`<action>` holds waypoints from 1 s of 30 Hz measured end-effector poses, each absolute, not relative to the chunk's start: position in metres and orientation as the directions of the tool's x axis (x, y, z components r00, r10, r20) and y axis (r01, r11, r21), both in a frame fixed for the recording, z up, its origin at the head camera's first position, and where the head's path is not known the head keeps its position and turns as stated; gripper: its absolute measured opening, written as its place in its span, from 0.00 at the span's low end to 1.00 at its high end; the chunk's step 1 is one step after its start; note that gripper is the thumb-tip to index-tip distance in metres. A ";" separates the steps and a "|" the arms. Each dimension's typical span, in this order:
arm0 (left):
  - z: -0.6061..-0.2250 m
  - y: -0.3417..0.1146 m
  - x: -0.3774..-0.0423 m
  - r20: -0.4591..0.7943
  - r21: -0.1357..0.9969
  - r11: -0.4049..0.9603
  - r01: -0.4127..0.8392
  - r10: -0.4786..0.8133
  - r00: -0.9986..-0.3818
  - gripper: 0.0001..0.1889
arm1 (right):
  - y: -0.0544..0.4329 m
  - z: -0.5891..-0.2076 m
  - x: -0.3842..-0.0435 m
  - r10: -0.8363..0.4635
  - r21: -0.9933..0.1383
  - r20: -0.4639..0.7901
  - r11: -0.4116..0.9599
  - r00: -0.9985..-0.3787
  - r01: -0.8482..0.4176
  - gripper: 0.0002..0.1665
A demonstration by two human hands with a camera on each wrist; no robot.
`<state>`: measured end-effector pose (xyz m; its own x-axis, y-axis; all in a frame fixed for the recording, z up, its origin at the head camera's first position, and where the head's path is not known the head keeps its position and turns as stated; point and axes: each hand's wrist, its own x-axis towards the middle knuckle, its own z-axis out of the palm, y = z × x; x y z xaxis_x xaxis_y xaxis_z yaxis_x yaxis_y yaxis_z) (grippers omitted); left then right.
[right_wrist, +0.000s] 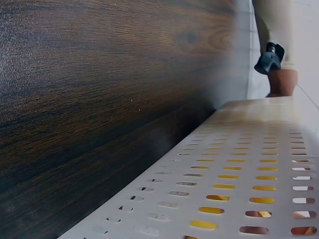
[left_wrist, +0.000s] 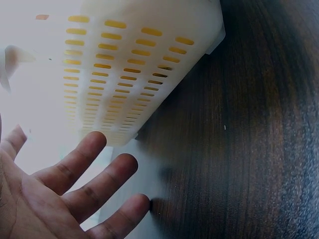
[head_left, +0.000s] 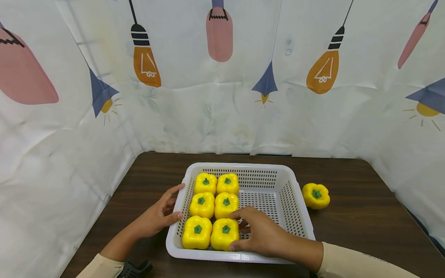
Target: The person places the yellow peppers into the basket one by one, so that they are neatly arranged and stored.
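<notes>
A white slotted plastic basket holds several yellow bell peppers with green stems, set in two columns along its left side. My left hand is at the basket's left side, with thumb and index finger touching the rim. In the left wrist view, its other fingers extend loosely beside the slotted wall. Inside the basket, my right hand holds the front right bell pepper, index finger at its back and thumb at its front. The right wrist view shows mostly the basket's front wall, which hides most of that hand.
Another yellow bell pepper lies on the dark wood table, right of the basket. A white cloth printed with lamps and bulbs hangs behind and at the sides. A dark strap is on the left wrist.
</notes>
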<state>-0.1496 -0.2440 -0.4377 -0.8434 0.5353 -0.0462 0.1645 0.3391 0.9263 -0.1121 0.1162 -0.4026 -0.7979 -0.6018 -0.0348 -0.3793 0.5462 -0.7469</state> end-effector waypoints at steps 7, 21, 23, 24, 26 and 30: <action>-0.438 -0.244 -0.149 -0.061 0.928 0.341 0.148 0.532 -0.845 0.43 | 0.117 -0.401 -0.112 -0.596 -0.730 -0.046 0.568 -0.802 -0.380 0.44; -0.438 -0.244 -0.149 -0.058 0.926 0.345 0.153 0.530 -0.846 0.43 | 0.143 -0.385 -0.112 -0.541 -0.745 -0.078 0.590 -0.837 -0.311 0.42; -0.437 -0.244 -0.149 -0.057 0.926 0.345 0.153 0.529 -0.847 0.43 | 0.150 -0.383 -0.112 -0.535 -0.744 -0.086 0.595 -0.840 -0.303 0.41; -0.437 -0.244 -0.149 -0.057 0.926 0.346 0.154 0.529 -0.847 0.43 | 0.155 -0.382 -0.113 -0.531 -0.743 -0.091 0.600 -0.843 -0.298 0.41; -0.436 -0.243 -0.149 -0.058 0.924 0.350 0.154 0.527 -0.848 0.43 | 0.163 -0.379 -0.113 -0.524 -0.733 -0.084 0.609 -0.848 -0.303 0.40; -0.436 -0.243 -0.149 -0.058 0.925 0.347 0.152 0.525 -0.849 0.43 | 0.177 -0.375 -0.115 -0.495 -0.700 -0.060 0.640 -0.867 -0.317 0.40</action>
